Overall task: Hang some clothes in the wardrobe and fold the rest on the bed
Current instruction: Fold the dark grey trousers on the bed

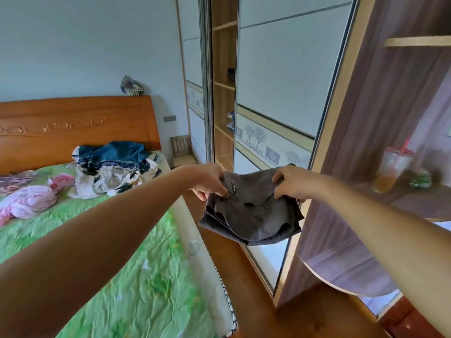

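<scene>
So a folded grey garment is being held up in the air just off the side of the bed, on the side that faces the wardrobe. The grip is clamped at both ends: the left hand is pinched on one top corner and the right hand on the other, fingers curled into the cloth. The rest is left to sag below in a few stacked layers.

The step looks like the tail end of folding this piece, or carrying it off to be stored. It's probably shorts, but the layers are too bunched to be sure. Next it would need to be kept level so the fold isn't lost, then laid flat, either back on the bed or onto the open wooden shelves beyond the bed's head end.

The fabric looks thin, matte and floppy, with stitched seams. A crumpled green sheet is spread over the bed. A tangled pile of clothes, denim blue over white, is heaped at the bed's head end, and a soft pink garment is lumped on the bed's far side. Plenty left unfolded.
</scene>
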### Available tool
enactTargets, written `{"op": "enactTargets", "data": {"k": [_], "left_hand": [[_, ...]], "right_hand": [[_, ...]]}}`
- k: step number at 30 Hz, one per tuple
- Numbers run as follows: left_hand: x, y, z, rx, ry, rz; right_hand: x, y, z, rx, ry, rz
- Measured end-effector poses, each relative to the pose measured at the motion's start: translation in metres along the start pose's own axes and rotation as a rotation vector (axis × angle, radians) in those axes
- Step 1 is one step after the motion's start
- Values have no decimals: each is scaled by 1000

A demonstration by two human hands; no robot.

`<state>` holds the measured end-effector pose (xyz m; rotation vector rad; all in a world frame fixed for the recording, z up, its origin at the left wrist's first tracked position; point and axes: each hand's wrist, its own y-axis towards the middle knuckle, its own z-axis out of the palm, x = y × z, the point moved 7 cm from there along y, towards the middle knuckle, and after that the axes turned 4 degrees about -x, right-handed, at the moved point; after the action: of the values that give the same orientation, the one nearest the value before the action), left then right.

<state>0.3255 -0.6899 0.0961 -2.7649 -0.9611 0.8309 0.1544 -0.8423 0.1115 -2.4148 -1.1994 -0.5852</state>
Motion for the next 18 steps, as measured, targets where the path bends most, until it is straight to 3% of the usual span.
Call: {"op": "enactTargets", "data": {"k": [9, 18], "left_hand": [[40, 164, -50, -100, -29, -112], [64, 222, -106, -196, -84, -244]], "right_hand": [[7, 200, -13, 78, -40, -113], [49, 318, -37, 159, -89, -275]]}}
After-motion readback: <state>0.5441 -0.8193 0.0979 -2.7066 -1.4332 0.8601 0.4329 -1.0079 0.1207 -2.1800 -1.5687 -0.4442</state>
